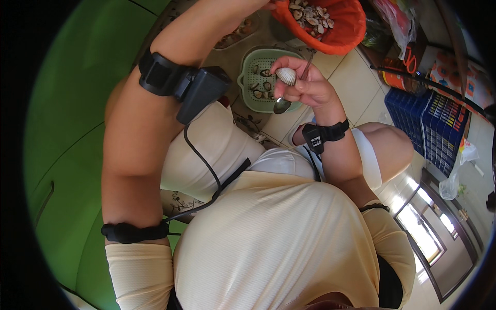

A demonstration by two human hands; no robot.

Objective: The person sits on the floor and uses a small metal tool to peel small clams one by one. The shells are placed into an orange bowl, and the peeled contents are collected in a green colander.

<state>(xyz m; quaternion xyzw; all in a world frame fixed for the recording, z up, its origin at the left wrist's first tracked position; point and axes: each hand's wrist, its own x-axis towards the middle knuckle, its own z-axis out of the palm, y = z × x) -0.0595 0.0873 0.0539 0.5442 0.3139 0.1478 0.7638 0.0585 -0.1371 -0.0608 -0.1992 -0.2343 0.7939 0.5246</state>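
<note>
My right hand (310, 87) holds a ribbed, pale cockle shell (286, 76) between its fingers. The same hand grips a metal spoon (282, 105), its bowl hanging below the fingers. Behind that hand is a light green plastic colander (243, 69) with several cockles (267, 85) in it, some showing dark flesh. My left arm stretches up to the top edge, where only a bit of my left hand (268, 5) shows beside a red-lined container (350, 33). Many shells (310, 17) lie inside that container. Whatever the left hand does is cut off.
A clear tray (238, 33) with shellfish pieces lies beyond the colander. To the right stand a blue plastic crate (407, 120), a jar with an orange label (395, 77) and a plastic bag (451, 182). Green panels (69, 135) rise on the left. Below is tiled floor (364, 93).
</note>
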